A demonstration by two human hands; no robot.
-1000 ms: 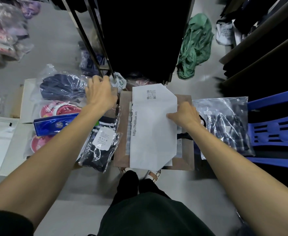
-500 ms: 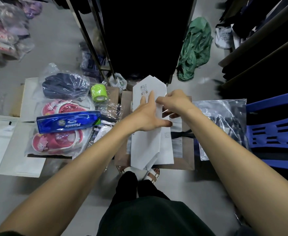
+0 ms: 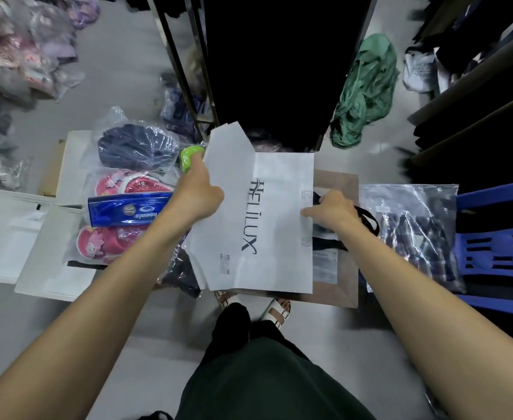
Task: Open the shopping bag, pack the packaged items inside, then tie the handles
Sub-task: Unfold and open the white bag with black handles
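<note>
White paper bag (image 3: 267,225) — flat, printed side up, lying on a brown board (image 3: 337,283) in front of me. My left hand (image 3: 199,194) grips its folded base end; my right hand (image 3: 331,209) pinches the mouth edge beside the black handles (image 3: 367,218). Left: pink slippers (image 3: 112,241), blue box (image 3: 128,209), green tape roll (image 3: 188,156). Right: checked shirt packet (image 3: 416,237), blue chair (image 3: 497,244).
</note>
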